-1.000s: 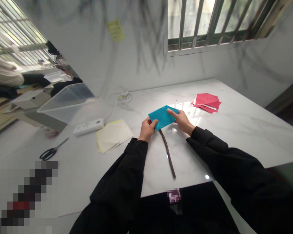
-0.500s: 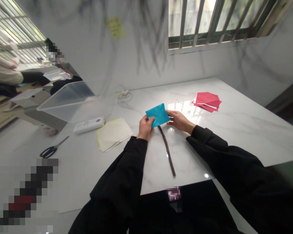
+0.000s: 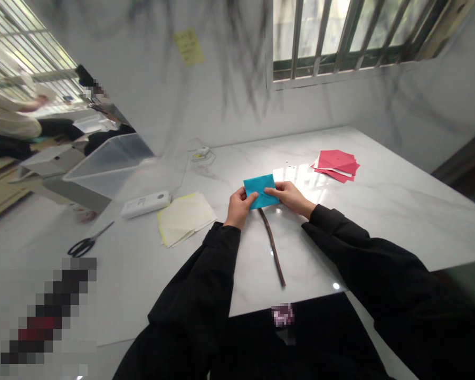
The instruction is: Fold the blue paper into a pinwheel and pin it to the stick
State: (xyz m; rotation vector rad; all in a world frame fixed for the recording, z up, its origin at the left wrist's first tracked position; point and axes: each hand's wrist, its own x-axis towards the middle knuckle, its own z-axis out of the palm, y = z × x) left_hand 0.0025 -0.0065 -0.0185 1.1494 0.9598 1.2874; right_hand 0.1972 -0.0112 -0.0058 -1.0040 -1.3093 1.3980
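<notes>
A blue envelope (image 3: pixel 260 184) is held up over the table between my two hands, its flap side facing me. My left hand (image 3: pixel 238 208) pinches the lower left part, thumb in front and fingers behind. On the right edge, my right hand (image 3: pixel 292 197) grips it the same way, with the thumb lying across the front. Below the envelope a thin brown stick (image 3: pixel 273 248) lies on the table, its far end hidden behind the blue paper.
Cream sheets (image 3: pixel 187 219) and a white power strip (image 3: pixel 146 205) lie to the left, with black scissors (image 3: pixel 82 246) nearer me. Red envelopes (image 3: pixel 337 163) are piled at right. A clear plastic bin (image 3: pixel 106 163) stands at left; a person (image 3: pixel 8 113) is beyond it.
My right hand has closed on the envelope's right side, thumb now over its front. The envelope has turned more level and moved slightly right and down.
</notes>
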